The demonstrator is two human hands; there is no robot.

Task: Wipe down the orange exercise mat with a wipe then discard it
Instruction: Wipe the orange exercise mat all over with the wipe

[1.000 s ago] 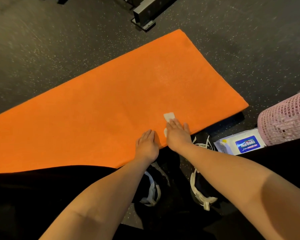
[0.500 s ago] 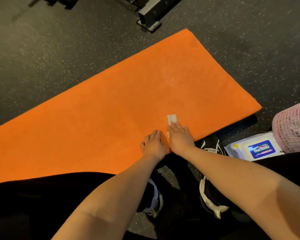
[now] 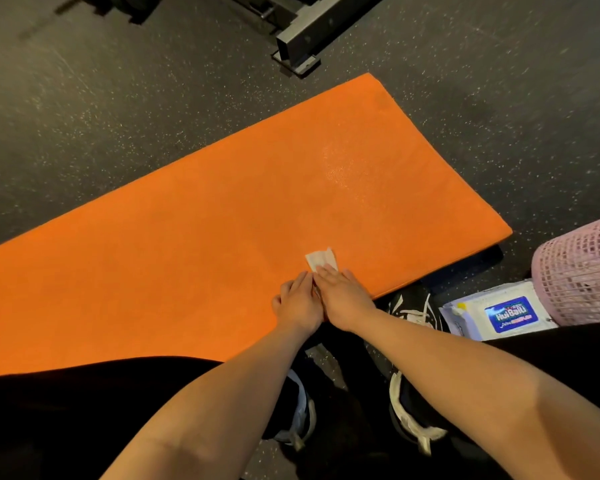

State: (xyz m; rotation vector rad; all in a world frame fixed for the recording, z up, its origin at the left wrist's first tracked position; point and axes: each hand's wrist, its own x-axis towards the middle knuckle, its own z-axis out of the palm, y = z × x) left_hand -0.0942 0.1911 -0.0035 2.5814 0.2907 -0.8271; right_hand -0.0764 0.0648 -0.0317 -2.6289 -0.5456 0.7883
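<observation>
place: gym | cues: speckled rubber floor [image 3: 84, 116], steel machine base [image 3: 302, 36], orange exercise mat [image 3: 222, 220]

Dim warm light puts a pale sheen on the mat [image 3: 222, 233] and dark shadow under its right end, with wide-angle bending and softness toward the corners.

The orange exercise mat [image 3: 222, 244] lies unrolled and flat on the dark speckled floor [image 3: 118, 116], running diagonally. A small white wipe [image 3: 321, 258] lies flat on it close to its near long edge, partly covered by the right hand [image 3: 343, 296].
</observation>
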